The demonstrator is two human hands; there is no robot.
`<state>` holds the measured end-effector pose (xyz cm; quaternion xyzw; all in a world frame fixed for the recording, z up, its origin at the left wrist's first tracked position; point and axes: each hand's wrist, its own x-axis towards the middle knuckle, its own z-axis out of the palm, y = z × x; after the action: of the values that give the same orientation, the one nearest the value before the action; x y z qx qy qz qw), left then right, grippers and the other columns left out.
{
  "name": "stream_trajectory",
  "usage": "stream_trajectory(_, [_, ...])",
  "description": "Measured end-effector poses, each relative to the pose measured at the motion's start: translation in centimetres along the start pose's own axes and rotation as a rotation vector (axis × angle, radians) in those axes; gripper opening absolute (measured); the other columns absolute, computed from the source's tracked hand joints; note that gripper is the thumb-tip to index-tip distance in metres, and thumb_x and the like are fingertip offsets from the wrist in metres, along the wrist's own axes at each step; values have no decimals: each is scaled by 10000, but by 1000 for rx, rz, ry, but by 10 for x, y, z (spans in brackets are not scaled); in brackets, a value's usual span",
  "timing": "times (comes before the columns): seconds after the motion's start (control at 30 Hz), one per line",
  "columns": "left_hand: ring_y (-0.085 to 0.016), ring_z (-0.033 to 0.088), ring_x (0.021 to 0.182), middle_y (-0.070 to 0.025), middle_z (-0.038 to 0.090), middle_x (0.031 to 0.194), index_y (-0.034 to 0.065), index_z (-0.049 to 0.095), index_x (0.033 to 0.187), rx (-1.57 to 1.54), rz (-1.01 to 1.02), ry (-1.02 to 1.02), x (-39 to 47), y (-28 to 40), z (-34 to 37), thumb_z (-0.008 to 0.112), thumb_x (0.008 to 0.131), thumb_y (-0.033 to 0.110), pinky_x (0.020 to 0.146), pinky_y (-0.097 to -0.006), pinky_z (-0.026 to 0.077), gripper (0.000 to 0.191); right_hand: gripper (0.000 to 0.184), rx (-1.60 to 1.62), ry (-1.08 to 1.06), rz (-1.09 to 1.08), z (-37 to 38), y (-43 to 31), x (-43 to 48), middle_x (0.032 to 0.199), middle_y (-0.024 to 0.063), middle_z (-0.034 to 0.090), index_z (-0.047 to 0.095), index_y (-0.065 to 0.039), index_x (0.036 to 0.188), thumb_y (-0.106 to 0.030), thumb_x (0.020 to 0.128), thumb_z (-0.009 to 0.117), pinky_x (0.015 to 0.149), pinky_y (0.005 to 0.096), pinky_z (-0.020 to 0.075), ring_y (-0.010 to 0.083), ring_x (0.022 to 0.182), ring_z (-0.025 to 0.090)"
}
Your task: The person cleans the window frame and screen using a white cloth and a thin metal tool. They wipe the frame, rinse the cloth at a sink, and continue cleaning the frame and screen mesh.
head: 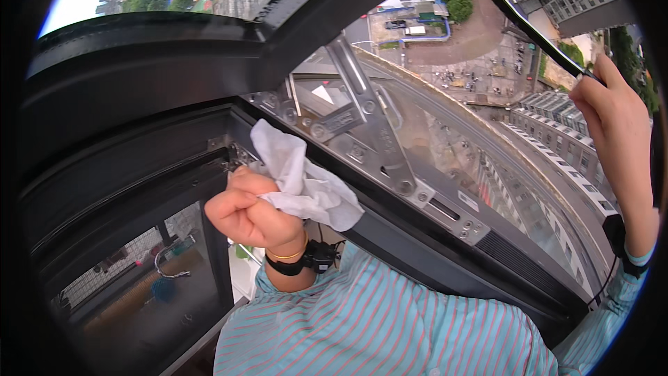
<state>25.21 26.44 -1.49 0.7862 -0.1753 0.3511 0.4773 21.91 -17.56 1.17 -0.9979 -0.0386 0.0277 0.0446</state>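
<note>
My left hand [255, 211] is closed around a crumpled white cloth or wipe [308, 183], beside the corner of a dark window frame [198, 120]. Part of the cloth spreads over the frame's inner edge. On the right, my raised right hand [608, 99] grips the end of a long, thin dark strip [540, 39] with a pale edge; I cannot tell what it is. Between the hands, a metal friction-stay hinge [373, 125] joins the lower frame to the opened sash [313, 26].
The lower window rail [459, 256] runs diagonally before my striped shirt. Outside, far below, lie a paved yard [464, 68] and buildings [563, 136]. A glass pane [141, 292] at lower left shows a curved faucet [169, 266]. Black devices are strapped to both wrists.
</note>
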Motion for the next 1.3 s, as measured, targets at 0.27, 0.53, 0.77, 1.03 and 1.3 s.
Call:
stream_trajectory(0.27, [-98, 353, 559, -39, 474, 586, 66, 410, 936, -34, -97, -63, 2, 7, 3, 356, 831, -86, 622, -292, 343, 192, 290, 337, -252, -138, -52, -26, 10, 1073, 190, 660, 671, -59, 1270, -11, 984, 663, 757, 418, 551, 358, 895, 700])
stream_trajectory(0.53, [-106, 352, 493, -46, 520, 577, 75, 415, 946, -342, -246, -304, 24, 19, 24, 436, 930, -85, 545, -308, 284, 162, 296, 616, -345, -372, -85, -65, 56, 995, 159, 696, 656, -61, 1239, -3, 948, 667, 703, 396, 539, 339, 795, 703])
stream_trajectory(0.77, [-137, 438, 563, -92, 554, 664, 40, 427, 1071, -322, -372, 167, 64, 37, 63, 407, 884, -62, 554, -316, 364, 214, 431, 368, -53, -402, -83, -83, 95, 806, 116, 577, 733, -34, 1158, 46, 734, 741, 620, 422, 466, 324, 698, 628])
stream_trajectory(1.03, [-316, 674, 820, -208, 730, 1025, 30, 418, 1181, 391, 267, -108, 62, 29, 73, 477, 850, -199, 758, -427, 580, 407, 433, 291, -80, -249, -98, -74, 84, 779, 120, 563, 744, -32, 1189, 74, 770, 749, 593, 409, 463, 291, 647, 614])
stream_trajectory(1.3, [-300, 634, 733, -174, 752, 910, 41, 464, 1073, 334, 269, -540, 56, 29, 82, 462, 860, -221, 743, -421, 547, 338, 407, 382, -86, -404, -84, -55, 97, 755, 102, 553, 762, -36, 1147, -4, 741, 745, 581, 427, 472, 304, 637, 625])
